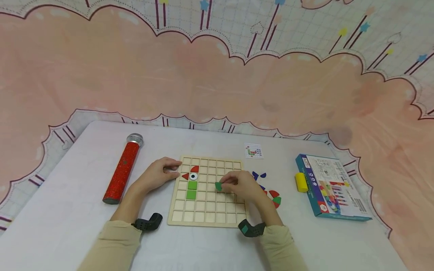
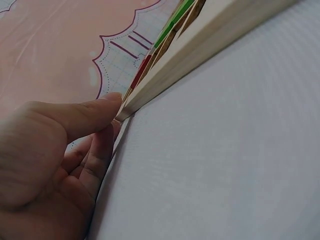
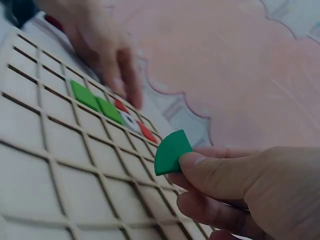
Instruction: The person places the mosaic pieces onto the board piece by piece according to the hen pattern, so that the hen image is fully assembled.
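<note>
My right hand (image 1: 238,183) pinches a dark green quarter-circle piece (image 3: 173,151) between thumb and fingers, over the middle of a wooden grid board (image 1: 205,227). At the board's upper left edge, my left hand (image 1: 162,174) touches the rim with thumb and index fingertips spread apart. Near that hand, two light green squares (image 1: 191,189) stand in one column of cells. Above them comes a white eye piece (image 1: 193,176), with a red quarter-circle (image 1: 194,169) over it and a red triangular piece (image 1: 185,176) to its left.
Loose red and green pieces (image 1: 277,200) and blue pieces (image 1: 263,175) lie right of the board, partly behind my right hand. A bird picture card (image 1: 253,151) lies beyond it. A boxed set (image 1: 335,188) and yellow cylinder (image 1: 301,182) are at right, a red microphone (image 1: 123,171) at left.
</note>
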Demonstrator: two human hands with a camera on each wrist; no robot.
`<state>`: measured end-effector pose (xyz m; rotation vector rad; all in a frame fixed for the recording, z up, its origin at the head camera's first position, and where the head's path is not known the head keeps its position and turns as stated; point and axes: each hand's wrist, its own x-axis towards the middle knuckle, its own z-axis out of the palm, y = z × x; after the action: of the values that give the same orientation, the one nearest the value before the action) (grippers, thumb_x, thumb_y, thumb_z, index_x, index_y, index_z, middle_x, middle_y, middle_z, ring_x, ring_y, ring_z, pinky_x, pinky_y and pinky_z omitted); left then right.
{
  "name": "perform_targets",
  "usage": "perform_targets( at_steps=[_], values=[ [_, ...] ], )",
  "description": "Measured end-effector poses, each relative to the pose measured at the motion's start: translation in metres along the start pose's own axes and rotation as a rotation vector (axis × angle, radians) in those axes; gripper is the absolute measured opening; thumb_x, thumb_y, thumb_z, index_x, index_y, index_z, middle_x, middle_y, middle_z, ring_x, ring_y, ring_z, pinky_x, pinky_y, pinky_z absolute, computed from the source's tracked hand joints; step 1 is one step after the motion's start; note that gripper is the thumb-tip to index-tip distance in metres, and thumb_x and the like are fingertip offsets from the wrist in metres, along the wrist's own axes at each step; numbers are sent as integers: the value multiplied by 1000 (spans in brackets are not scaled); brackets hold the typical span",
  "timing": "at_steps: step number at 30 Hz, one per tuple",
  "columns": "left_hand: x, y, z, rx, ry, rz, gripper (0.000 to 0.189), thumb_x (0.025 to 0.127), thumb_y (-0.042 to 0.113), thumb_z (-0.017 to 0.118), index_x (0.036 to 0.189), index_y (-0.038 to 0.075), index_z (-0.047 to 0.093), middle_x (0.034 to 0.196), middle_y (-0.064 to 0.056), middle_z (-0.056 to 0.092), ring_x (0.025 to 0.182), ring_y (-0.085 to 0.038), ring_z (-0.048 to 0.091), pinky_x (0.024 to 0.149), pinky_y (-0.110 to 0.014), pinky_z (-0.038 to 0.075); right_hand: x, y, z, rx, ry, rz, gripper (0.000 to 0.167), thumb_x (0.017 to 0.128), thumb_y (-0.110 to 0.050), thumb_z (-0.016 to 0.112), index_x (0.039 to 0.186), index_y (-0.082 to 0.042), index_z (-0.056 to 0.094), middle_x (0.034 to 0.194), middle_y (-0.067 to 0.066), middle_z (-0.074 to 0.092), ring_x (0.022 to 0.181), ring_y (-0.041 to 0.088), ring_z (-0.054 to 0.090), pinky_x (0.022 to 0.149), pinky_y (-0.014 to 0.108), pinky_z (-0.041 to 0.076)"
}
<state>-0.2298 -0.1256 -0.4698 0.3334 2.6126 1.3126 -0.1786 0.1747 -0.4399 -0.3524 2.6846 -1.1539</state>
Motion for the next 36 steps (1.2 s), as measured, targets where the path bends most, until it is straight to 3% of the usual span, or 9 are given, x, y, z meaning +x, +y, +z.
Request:
perform_targets(
  at_steps=[7,18,36],
  values=[
    [1,-1,-1,0,-1,2,41,88,18,67,128,11,60,118,-11,59,101,-22,55,89,-39,46,-2,-29,34,-2,-45,-94,5,87,-22,69,91,-19,70,79,-8,64,71,8,55,62,20,45],
    [0,-2,-1,-8,-3,23,41,88,17,67,127,9,60,118,-11,60,103,-23,57,91,-41,47,-7,-46,62,6,-64,-98,3,85,-24,71,87,-21,71,73,-12,61,65,2,50,58,17,42],
    [0,0,0,-13,6,22,40,87,16,67,126,7,60,116,-11,59,99,-22,57,88,-37,48,-9,-51,71,-88,-40,-103,4,85,-26,71,84,-21,70,66,-14,56,57,-1,47,54,16,40]
  ],
)
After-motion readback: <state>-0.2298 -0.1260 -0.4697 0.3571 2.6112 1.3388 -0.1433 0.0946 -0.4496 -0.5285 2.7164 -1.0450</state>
